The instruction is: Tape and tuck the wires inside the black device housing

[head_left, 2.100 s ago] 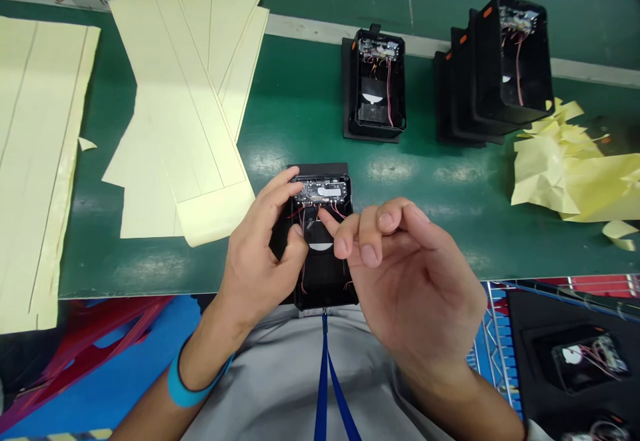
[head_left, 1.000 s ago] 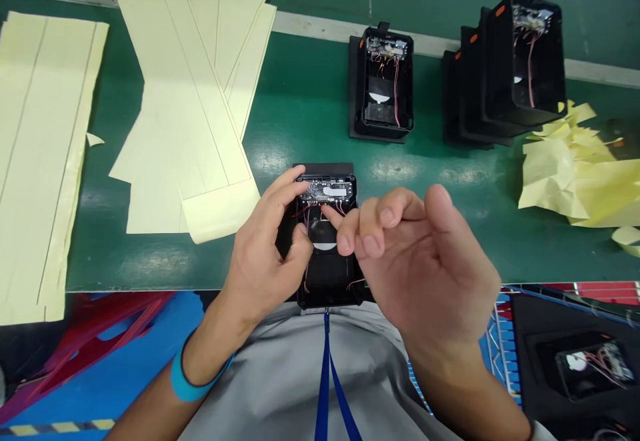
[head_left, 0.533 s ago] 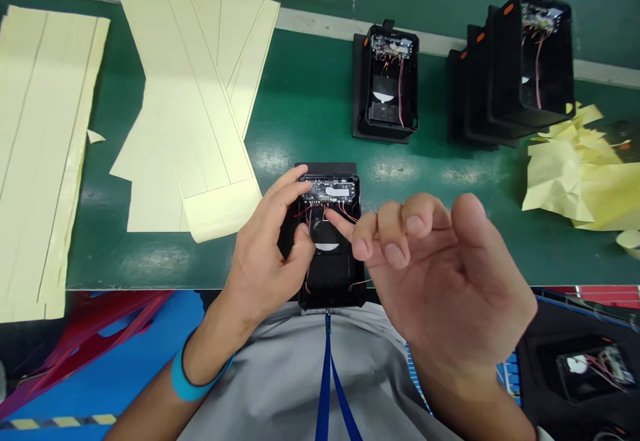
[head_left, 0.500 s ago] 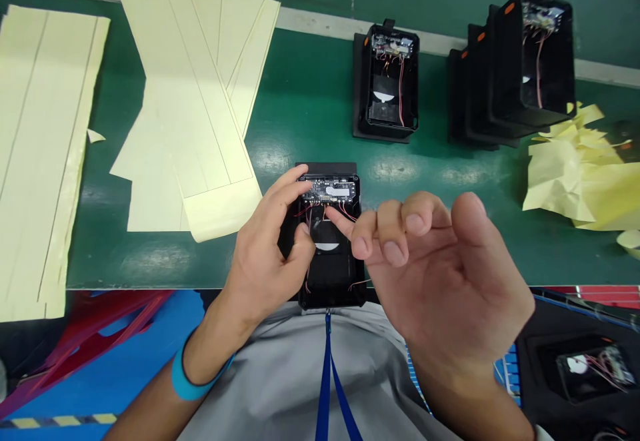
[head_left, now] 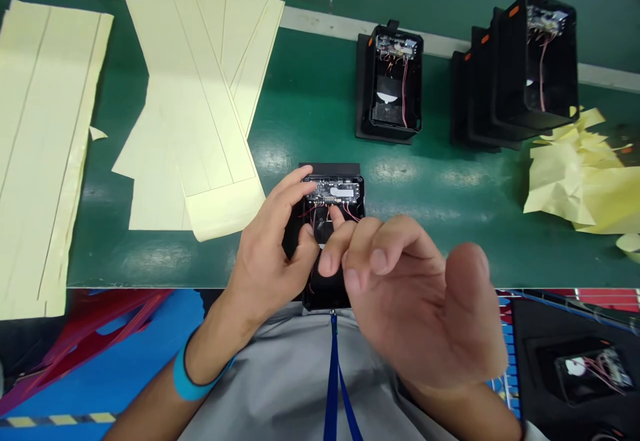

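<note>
An open black housing (head_left: 334, 191) with a circuit board and red wires inside lies at the near edge of the green table (head_left: 310, 108). My left hand (head_left: 270, 254) grips its left side, thumb inside and fingers along the top by the board. My right hand (head_left: 415, 294) hovers over the housing's right half, forefinger pressed onto the wires under the board, the other fingers curled loosely. It covers much of the housing's inside.
Pale yellow paper sheets (head_left: 195, 94) fan out at the left, more (head_left: 40, 141) at the far left. Another open housing (head_left: 390, 88) lies beyond. A stack of housings (head_left: 520, 68) stands at the right by crumpled yellow paper (head_left: 580, 174). More housings (head_left: 590, 368) sit low right.
My right hand has dropped lower over the housing and its forefinger has shifted slightly along the wires. The left hand keeps its grip.
</note>
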